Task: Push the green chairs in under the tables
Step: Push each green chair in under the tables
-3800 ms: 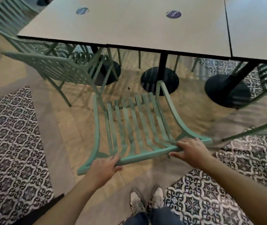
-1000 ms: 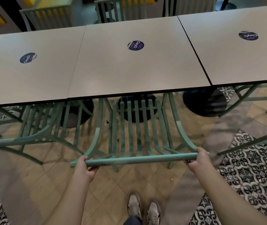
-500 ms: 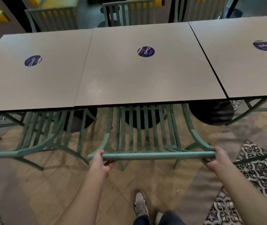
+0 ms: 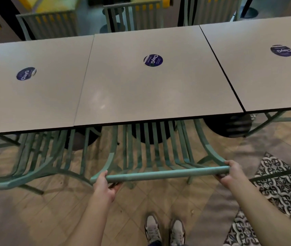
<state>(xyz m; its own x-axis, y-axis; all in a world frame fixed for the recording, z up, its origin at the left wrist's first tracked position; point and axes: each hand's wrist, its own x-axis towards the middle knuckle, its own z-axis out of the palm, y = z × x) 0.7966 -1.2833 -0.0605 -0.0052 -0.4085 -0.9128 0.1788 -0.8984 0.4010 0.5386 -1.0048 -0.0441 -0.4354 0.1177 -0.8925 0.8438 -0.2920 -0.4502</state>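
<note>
Both hands clamp the top rail (image 4: 166, 174) of the green slatted chair (image 4: 151, 150): the left hand (image 4: 105, 187) curls round its 9 o'clock end, the right hand (image 4: 233, 173) round its 3 o'clock end. The chair's seat lies beneath the middle table (image 4: 141, 89), toward 12 o'clock from the fingers.

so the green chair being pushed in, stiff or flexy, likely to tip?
Probably stiff: the green chair looks like a slatted metal frame. Both hands, left hand and right hand, grip its top rail, so twisting seems unlikely. Its legs may drag on the floor.
</note>
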